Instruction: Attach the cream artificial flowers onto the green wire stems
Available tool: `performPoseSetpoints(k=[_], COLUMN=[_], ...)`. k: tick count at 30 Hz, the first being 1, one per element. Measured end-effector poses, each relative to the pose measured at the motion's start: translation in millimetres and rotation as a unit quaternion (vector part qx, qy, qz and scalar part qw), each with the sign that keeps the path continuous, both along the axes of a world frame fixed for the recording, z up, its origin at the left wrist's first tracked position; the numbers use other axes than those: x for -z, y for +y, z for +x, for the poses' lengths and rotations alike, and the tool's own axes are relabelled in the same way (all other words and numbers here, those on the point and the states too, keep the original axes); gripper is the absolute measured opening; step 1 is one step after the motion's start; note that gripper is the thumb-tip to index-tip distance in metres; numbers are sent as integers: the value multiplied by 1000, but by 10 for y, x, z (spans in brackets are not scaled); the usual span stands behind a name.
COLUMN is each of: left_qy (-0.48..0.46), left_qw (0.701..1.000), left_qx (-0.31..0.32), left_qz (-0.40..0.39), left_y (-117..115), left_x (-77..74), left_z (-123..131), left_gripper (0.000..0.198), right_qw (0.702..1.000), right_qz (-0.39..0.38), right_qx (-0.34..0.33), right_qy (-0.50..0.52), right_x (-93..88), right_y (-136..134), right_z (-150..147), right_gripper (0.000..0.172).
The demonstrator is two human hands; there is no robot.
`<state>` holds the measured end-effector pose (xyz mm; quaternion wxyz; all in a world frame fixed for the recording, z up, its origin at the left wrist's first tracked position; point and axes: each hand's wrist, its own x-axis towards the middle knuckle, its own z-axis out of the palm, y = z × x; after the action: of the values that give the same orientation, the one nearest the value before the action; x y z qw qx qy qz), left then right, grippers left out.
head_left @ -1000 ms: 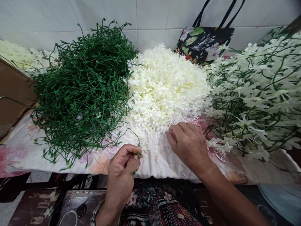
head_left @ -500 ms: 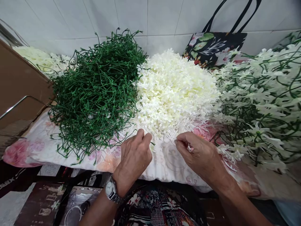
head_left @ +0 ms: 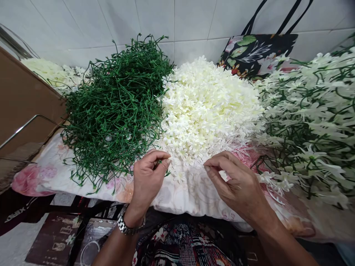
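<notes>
My left hand (head_left: 149,175) is closed in a pinch, with bits of a green plastic stem (head_left: 167,173) showing at its thumb and fingers. Opposite it, my right hand (head_left: 233,177) pinches thumb to forefinger; whatever lies between those tips is too fine to make out. Both hands hover at the near edge of a heap of white artificial blossoms (head_left: 205,103). Thin white strands (head_left: 230,142) spread along the heap's front, close to the right fingertips. Left of the blossoms rises a tangled pile of green plastic stems (head_left: 116,107).
Assembled white flowers on green stems (head_left: 313,122) crowd the right side. A flowered cloth (head_left: 183,197) lies under the heaps. At left stands a cardboard box (head_left: 30,96), with more white blossoms (head_left: 47,70) behind it. A black floral bag (head_left: 257,51) leans against the tiled wall.
My left hand has shifted left and turned, so its thumb and the pinched green stem now show. My right hand stays nearly in place, still pinching. The view has moved slightly.
</notes>
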<state>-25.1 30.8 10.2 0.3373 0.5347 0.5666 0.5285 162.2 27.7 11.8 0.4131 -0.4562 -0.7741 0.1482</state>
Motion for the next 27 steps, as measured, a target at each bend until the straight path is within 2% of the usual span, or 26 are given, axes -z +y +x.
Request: performPoseSetpoints(k=[2,4,6,8,11,15,20,27], left_qy=[-153,-287,-368,-406,-426,-440,-409,-349], left_qw=[986,950,916,896,881,875,896,930], left_qx=[-3,7,18,23,19,13,10,39], left_qz=[-65,-121,-159,-181,-203,-200,-171,-109], left_y=[-15,-52,-108,-173,-260,-331,-372,-415], left_x=[-40,-66,-77,-76,-58,-26,12,90], left_z=[-6,-5,7,28,66,101,108,156], left_gripper=[4,6,11,14,16,17,16,13], right_qw=[1000,1000,999,998,995,995,993,992], right_qz=[16,21,16,12,19,47,55,69], right_qx=[-6,-19,-36,-60,-92,-91,-97,-95], right_qy=[4,0,0,6,12,-4,-27,-42], right_x=[-53,-122,-192,-246,-274,-246,-221,-145], right_y=[-22,-62,-116,-171,-230,-266,-285,-277], right_z=[-38,-88,-151,-225,-333,-416,-425,-445], right_gripper=[12,11,10,10,10,13,15,15])
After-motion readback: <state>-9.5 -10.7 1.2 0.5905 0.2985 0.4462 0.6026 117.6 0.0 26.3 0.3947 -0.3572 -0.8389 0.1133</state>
